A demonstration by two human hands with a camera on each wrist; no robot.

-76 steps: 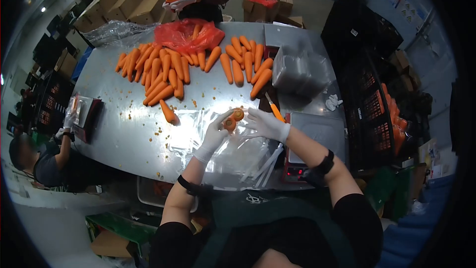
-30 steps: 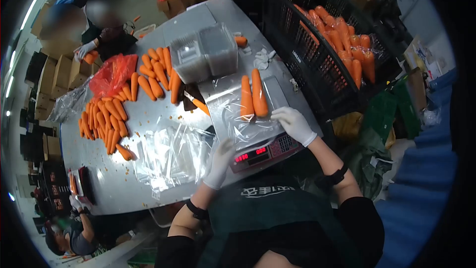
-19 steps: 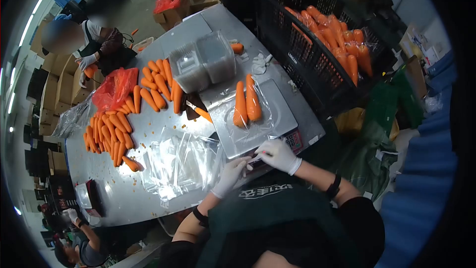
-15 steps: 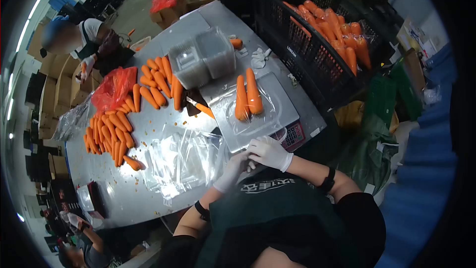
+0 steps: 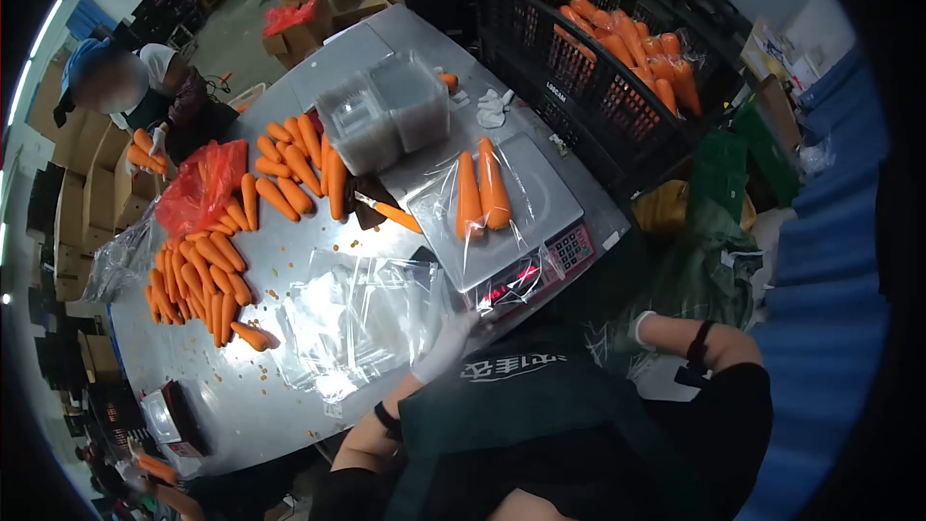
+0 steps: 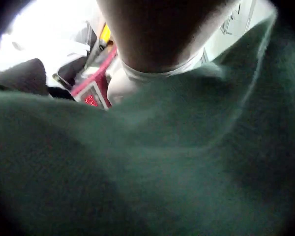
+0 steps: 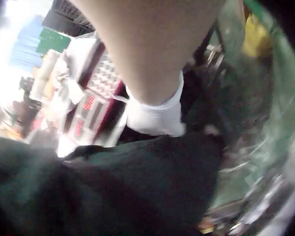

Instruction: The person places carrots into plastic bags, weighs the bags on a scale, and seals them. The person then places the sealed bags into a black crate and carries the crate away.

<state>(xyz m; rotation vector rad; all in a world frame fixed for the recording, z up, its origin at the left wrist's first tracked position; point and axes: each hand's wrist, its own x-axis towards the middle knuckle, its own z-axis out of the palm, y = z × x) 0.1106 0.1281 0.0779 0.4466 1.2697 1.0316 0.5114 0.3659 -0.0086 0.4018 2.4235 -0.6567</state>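
Note:
Two carrots in clear plastic lie side by side on the scale, tops toward the person. A loose end of the plastic hangs over the scale's front, where red digits are lit. My gloved left hand is at the scale's front left corner, beside flat clear bags; its fingers are blurred. My gloved right hand is down at the apron's right side, mostly hidden, with clear plastic streaks beside it. In the right wrist view dark apron cloth covers the fingers, and I cannot tell what they hold.
Loose carrots and a red bag lie on the metal table's left. Clear plastic trays and an orange-handled knife are behind the scale. A black crate holds bagged carrots. Another person stands across the table.
Both hands carried the carrots from the bags to the scale and let them go. They met at the scale's front; then the right hand moved right and down beside the apron.

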